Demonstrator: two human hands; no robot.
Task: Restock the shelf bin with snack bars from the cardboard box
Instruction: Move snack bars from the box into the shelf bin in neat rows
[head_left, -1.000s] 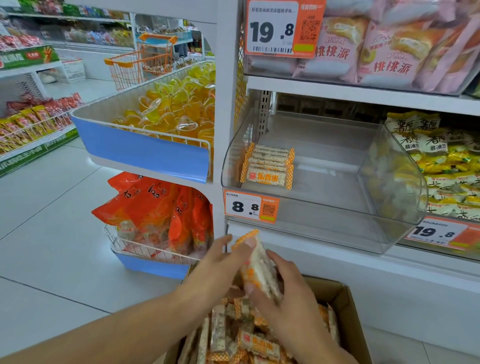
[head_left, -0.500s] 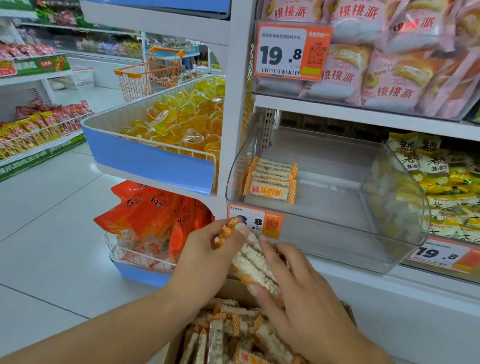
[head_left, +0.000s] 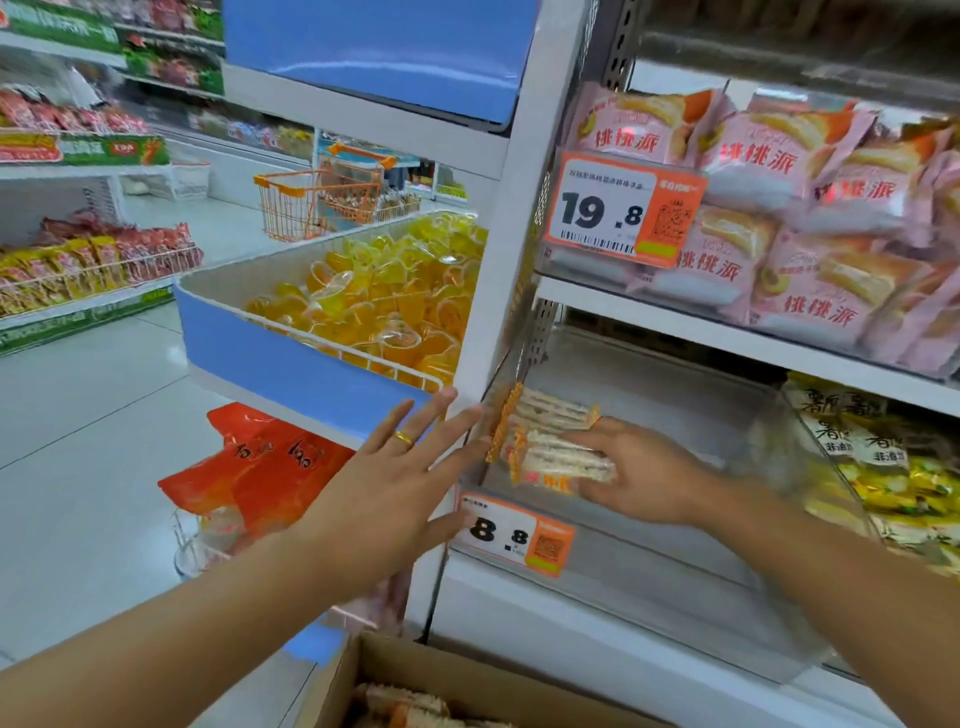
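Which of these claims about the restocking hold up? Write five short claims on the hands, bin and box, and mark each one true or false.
1. The right hand holds snack bars inside the clear bin. True.
2. The left hand grips a snack bar. False: its fingers are spread and hold nothing.
3. The bin's price tag reads 19.8. False: it reads 8.8.
4. The cardboard box sits below the bin with bars in it. True.
5. The bin is packed full. False: most of its floor shows bare.
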